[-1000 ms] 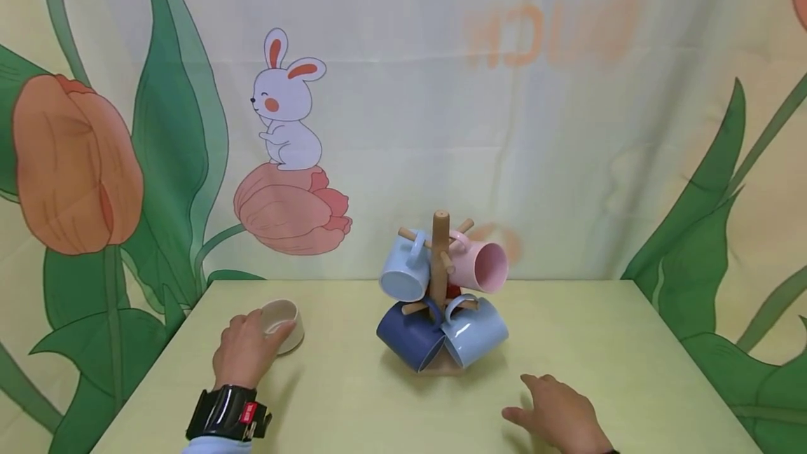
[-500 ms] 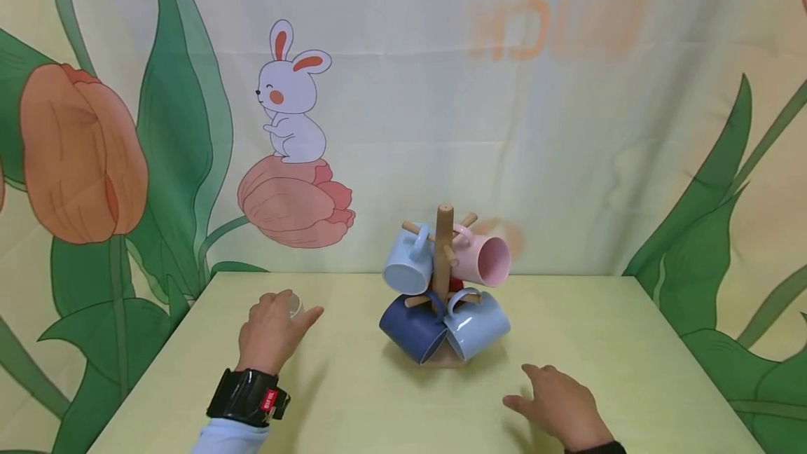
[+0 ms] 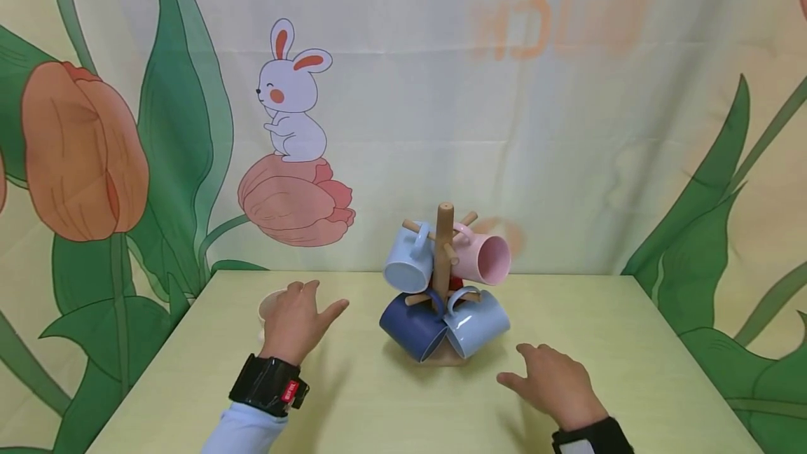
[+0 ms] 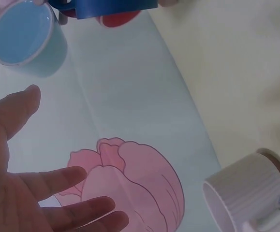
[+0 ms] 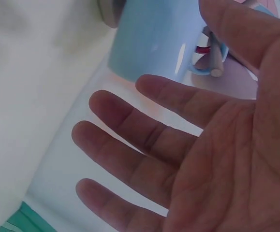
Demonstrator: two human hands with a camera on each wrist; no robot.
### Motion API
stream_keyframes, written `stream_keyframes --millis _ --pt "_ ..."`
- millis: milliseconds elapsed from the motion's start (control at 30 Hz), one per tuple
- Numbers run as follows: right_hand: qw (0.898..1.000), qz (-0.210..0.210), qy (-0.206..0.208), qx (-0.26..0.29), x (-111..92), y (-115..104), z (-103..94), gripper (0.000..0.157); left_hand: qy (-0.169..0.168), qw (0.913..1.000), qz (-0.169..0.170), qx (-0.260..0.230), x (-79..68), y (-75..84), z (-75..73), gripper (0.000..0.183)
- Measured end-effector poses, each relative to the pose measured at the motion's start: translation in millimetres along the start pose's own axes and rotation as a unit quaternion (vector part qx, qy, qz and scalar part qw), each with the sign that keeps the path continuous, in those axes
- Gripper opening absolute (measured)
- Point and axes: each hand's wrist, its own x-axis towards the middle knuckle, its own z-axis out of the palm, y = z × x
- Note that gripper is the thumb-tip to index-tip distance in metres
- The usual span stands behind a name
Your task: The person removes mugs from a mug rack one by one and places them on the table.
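Note:
A white mug (image 3: 267,305) stands on the table at the left, partly hidden behind my left hand (image 3: 293,326). In the left wrist view the white mug (image 4: 243,191) shows ribbed sides and a handle, apart from the hand, whose fingers are spread and hold nothing. My right hand (image 3: 556,385) hovers in front and to the right of a wooden mug rack (image 3: 444,251), fingers extended, nothing held. On the rack hang a light blue mug (image 3: 406,266), a pink mug (image 3: 482,258), a dark blue mug (image 3: 411,326) and another light blue mug (image 3: 478,326), nearest my right hand.
A small red part (image 3: 455,284) shows behind the rack's post, mostly hidden. The pale yellow table (image 3: 378,412) ends at a printed curtain (image 3: 391,125) with tulips and a rabbit.
My left hand has come off the white mug and moved right, its fingers spreading. The right hand has risen slightly towards the rack. The mugs on the rack stay as they were.

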Motion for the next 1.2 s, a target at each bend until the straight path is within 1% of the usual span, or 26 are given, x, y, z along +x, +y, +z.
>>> stream_keyframes --millis 167,267,400,567,767,933,1033,1200 --pt "1.0 -0.012 0.015 -0.008 3.0 -7.1 -8.4 0.057 -0.013 0.9999 0.007 0.0 3.3 10.3 -2.1 0.07" --pt "1.0 -0.016 0.015 -0.015 6.2 -11.7 -13.7 0.056 -0.022 0.9997 0.011 0.005 5.8 15.9 -3.6 0.069" --pt "0.999 -0.021 0.015 -0.021 11.1 -19.9 -23.6 0.053 -0.033 0.9994 0.014 -0.003 9.4 22.8 -5.9 0.068" --pt "0.998 -0.036 0.032 -0.03 16.1 -31.1 -38.5 0.045 -0.035 0.999 0.026 -0.003 14.8 32.4 -9.2 0.068" --pt "0.994 -0.063 0.067 -0.052 23.9 -44.3 -56.2 0.042 -0.04 0.9979 0.05 -0.015 23.4 45.0 -13.8 0.067" --pt "0.991 -0.08 0.086 -0.056 31.6 -55.5 -69.3 0.043 -0.057 0.9963 0.058 -0.028 32.3 57.8 -20.2 0.067" --pt "0.991 -0.082 0.093 -0.057 37.0 -61.5 -75.6 0.046 -0.063 0.9954 0.066 -0.027 38.3 65.5 -23.6 0.068" --pt "0.99 -0.079 0.095 -0.061 47.3 -69.2 -83.9 0.05 -0.064 0.9942 0.084 -0.021 47.5 75.1 -26.4 0.067"
